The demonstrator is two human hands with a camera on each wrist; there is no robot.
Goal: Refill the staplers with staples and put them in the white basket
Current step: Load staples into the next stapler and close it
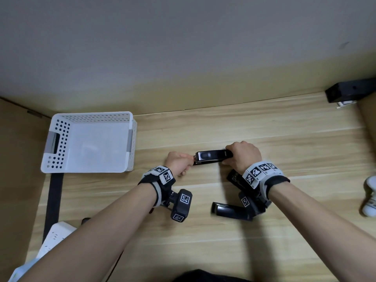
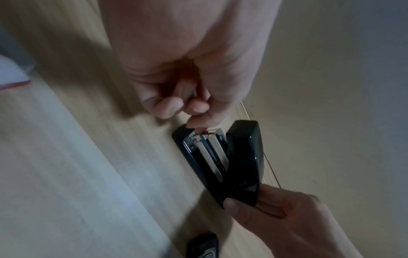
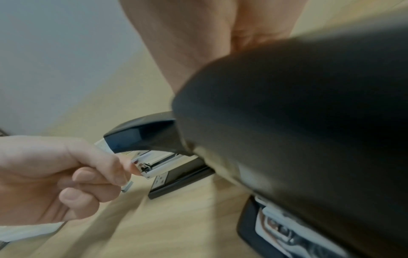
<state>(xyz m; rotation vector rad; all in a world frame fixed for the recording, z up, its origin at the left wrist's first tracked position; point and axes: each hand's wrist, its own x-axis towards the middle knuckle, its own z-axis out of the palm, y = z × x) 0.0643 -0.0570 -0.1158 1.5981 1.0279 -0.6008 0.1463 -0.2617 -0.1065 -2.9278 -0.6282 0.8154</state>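
A black stapler (image 1: 213,156) lies in the middle of the wooden table (image 1: 284,135), its top cover (image 2: 243,157) swung up off the metal magazine (image 2: 212,153). My right hand (image 1: 234,153) grips its rear end. My left hand (image 1: 190,159) is at the front end, fingers curled; the index tip touches the magazine's front while a short staple strip (image 3: 127,186) is pinched lower in the fingers. A second black stapler (image 1: 230,210) lies near my right wrist, and a third (image 1: 236,178) is partly hidden under it. The white perforated basket (image 1: 61,139) stands at the far left.
A black device (image 1: 350,90) sits at the back right against the wall. A white power strip (image 1: 55,237) and a black strap (image 1: 54,200) lie at the front left. Something white (image 1: 370,196) is at the right edge.
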